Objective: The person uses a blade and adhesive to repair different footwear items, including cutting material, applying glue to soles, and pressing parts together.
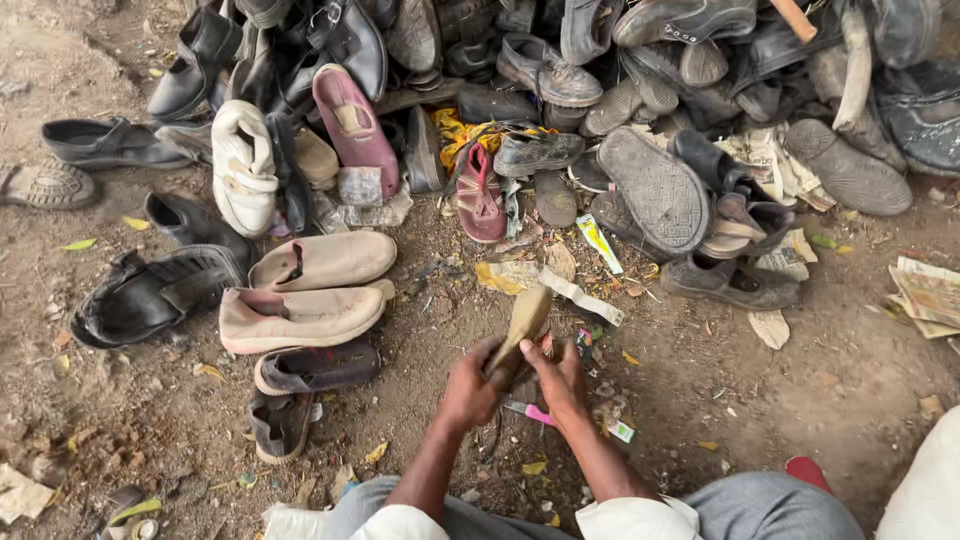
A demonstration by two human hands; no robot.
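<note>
Down at six o'clock, head view: left hand curled tight around the lower end of a tan sole, fingers folded over it. Right hand pressed against the same end from the other side, fingers closed on it, thumb across the top. Sole tilted, upper end pointing toward twelve, raised above the dirt ground. Pink-handled tool lying on the ground just below the hands, partly hidden by the right wrist. Grey trousers and white sleeves at the bottom edge.

At nine o'clock from the hands, two pale pink slip-ons side by side, touching, lying crosswise. Beneath them a dark sandal, then a smaller dark shoe toward seven. Farther out at nine, a black shoe on its side.

At twelve o'clock, a big heap of worn shoes across the whole top edge. In front of it a red sandal, a white shoe at eleven, a maroon shoe leaning beside it. Grey upturned sole at one o'clock. Folded newspapers at three, well apart from the hands. Scraps of paper and dry leaves scattered between heap and hands.
</note>
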